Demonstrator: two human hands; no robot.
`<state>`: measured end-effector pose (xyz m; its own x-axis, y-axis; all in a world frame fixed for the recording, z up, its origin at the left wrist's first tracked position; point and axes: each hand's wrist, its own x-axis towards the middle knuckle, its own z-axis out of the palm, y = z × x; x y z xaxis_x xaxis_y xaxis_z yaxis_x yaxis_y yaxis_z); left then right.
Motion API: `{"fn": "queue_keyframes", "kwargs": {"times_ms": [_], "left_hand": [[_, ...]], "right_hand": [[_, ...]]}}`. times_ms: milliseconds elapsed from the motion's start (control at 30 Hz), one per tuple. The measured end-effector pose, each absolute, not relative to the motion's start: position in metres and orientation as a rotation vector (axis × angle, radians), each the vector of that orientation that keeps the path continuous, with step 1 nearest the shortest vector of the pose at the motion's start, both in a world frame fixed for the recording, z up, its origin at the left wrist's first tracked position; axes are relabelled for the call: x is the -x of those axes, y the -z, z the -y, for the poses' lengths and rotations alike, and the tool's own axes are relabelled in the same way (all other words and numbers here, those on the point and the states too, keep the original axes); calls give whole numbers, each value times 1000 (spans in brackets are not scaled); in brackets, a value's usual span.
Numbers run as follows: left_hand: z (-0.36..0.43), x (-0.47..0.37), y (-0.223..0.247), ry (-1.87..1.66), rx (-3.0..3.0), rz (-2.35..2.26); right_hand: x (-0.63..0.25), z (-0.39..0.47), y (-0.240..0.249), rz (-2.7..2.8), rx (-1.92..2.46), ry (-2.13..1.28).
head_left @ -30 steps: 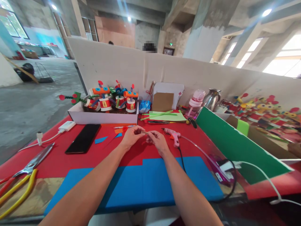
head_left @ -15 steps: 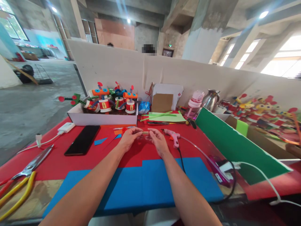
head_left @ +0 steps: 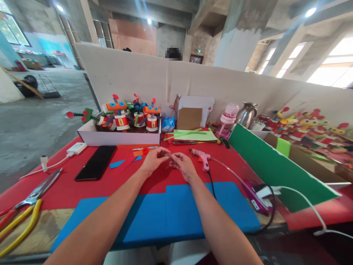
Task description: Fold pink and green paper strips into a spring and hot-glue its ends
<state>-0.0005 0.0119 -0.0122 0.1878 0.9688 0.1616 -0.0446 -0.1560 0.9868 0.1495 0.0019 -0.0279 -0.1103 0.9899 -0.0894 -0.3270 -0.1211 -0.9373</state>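
Note:
A small pleated paper spring (head_left: 168,155) is stretched between my two hands above the red tabletop (head_left: 154,180). My left hand (head_left: 153,160) pinches its left end between thumb and fingers. The right end is in the fingertips of my right hand (head_left: 182,164), with the other fingers curled below. A pink hot glue gun (head_left: 203,159) lies just right of my right hand. To the left of my left hand are blue paper scraps (head_left: 117,165) and an orange paper piece (head_left: 137,153).
A black phone (head_left: 95,163) and large scissors (head_left: 35,195) lie left. Paper-cup figures (head_left: 122,122) stand in a white box (head_left: 118,138) behind. Blue sheets (head_left: 154,217) cover the front edge. At right are a green board (head_left: 275,169), a purple power strip (head_left: 256,200) and cables.
My right hand has turned slightly and shifted left, closer to my left hand. The paper spring is now more covered by the fingers. The whole view has shifted a little.

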Motion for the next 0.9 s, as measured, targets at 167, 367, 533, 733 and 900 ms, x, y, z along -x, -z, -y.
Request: {"fn": "queue_keyframes", "kwargs": {"times_ms": [167,367,533,733,900], "left_hand": [[-14,1,16,-1178,-1248,-944],[-15,2,19,-1097,-1177,-967],[-14,3,16,-1121,-1239,-964],[-17,4,18,-1182,-1355,-1016],[-15,2,17,-1158,-1140,-922]], "right_hand": [[-150,-4,31,1073,989,-1387],[-148,-4,28,1128,966,-1308],[-148,-3,26,1087,962,-1337],[-151,-5,31,1074,1005,-1403],[-151,-6,29,1117,971,-1325]]}}
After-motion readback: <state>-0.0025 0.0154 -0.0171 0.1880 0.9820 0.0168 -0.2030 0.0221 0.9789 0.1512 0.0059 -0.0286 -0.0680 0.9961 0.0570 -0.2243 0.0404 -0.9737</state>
